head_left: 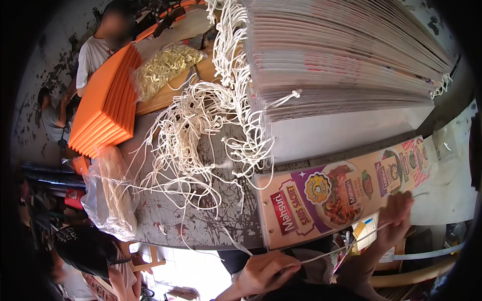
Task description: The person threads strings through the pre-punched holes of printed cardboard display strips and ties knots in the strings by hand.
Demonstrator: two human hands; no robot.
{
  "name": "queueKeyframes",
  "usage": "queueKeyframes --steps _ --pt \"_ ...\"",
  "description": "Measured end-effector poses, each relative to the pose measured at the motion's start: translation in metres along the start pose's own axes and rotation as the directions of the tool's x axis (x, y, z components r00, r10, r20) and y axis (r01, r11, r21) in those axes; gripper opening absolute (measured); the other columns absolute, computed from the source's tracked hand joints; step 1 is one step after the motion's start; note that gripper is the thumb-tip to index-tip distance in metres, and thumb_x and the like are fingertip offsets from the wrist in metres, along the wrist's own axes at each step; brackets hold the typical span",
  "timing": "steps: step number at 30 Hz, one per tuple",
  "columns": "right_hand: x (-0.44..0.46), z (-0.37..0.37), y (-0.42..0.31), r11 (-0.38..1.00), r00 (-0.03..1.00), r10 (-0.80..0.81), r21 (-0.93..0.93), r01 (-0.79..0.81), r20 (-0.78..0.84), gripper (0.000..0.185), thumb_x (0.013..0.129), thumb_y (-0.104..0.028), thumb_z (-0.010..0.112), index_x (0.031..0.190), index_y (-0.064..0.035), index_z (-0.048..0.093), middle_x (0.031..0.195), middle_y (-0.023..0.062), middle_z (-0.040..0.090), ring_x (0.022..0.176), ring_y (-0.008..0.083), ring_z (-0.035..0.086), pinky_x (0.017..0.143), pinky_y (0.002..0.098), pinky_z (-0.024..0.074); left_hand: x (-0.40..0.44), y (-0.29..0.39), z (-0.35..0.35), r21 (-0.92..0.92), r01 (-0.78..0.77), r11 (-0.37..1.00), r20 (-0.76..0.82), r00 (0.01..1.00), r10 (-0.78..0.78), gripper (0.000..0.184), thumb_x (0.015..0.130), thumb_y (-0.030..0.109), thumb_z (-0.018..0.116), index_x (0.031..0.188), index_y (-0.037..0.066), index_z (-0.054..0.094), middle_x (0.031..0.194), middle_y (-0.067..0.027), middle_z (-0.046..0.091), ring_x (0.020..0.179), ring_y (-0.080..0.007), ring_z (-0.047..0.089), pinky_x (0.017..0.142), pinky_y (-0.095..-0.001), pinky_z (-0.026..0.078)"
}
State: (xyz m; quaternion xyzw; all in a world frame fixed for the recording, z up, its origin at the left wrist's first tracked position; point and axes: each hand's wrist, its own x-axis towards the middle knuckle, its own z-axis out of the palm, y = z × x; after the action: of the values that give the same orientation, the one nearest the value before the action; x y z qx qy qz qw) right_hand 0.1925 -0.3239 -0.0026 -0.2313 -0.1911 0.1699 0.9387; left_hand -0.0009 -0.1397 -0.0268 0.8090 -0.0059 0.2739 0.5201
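A thin white cord (346, 246) runs taut between my two hands at the front edge of the table. My left hand (266, 273) is closed on one part of it, fingers pinched together. Farther right and higher, my right hand (396, 220), a little blurred, is closed on the cord, whose end sticks out past the fingers. Right behind the hands lies a long printed "Mahsuri" sheet (296, 203) with food pictures and small holes along its left edge. Beyond it stands a thick stack of similar sheets (346, 60), with knotted cords at its ends.
A tangle of white cords (186, 130) covers the table's middle. To the left are a plastic bag of string (113, 195), a stack of orange folders (108, 103) and a bag of gold-coloured small pieces (168, 70). Other people (95, 55) sit at the far and near left.
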Motion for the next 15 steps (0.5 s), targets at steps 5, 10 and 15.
queueKeyframes --steps 5,10,15 --pt "0.014 -0.018 -0.055 0.951 0.953 -0.282 0.163 0.262 0.112 0.019 0.095 -0.006 0.030 0.111 0.0036 0.037 0.076 0.0050 0.032 0.053 0.0095 0.032 0.042 0.0172 0.0350 -0.010 0.004 -0.018 -0.052 0.282 0.958 -0.036 0.958 -0.284 0.013 0.075 0.004 0.066 0.085 0.001 0.058 0.076 -0.0087 0.063 0.061 -0.0162 0.061 0.052 -0.0276 0.048" --pt "0.004 -0.002 -0.009 0.728 0.979 -0.201 -0.664 0.172 0.034 0.032 0.083 -0.019 0.061 0.099 0.0026 0.042 0.053 -0.0004 0.039 0.041 0.0028 0.031 0.032 0.0120 0.0220 -0.003 0.001 -0.012 0.027 0.583 0.812 -0.360 0.764 -0.536 0.011 0.080 -0.003 0.055 0.091 -0.004 0.058 0.083 -0.0121 0.057 0.069 -0.0201 0.061 0.060 -0.0267 0.048" --pt "-0.002 0.034 0.040 0.557 0.992 0.098 -0.830 0.008 0.076 0.014 0.068 0.011 0.061 0.080 0.0048 0.059 0.070 0.0096 0.057 0.061 0.0127 0.055 0.056 0.0221 0.0440 -0.002 0.001 -0.014 0.099 0.584 0.806 -0.325 0.784 -0.529 0.016 0.079 -0.005 0.055 0.094 0.000 0.059 0.081 -0.0106 0.056 0.066 -0.0181 0.060 0.058 -0.0271 0.047"
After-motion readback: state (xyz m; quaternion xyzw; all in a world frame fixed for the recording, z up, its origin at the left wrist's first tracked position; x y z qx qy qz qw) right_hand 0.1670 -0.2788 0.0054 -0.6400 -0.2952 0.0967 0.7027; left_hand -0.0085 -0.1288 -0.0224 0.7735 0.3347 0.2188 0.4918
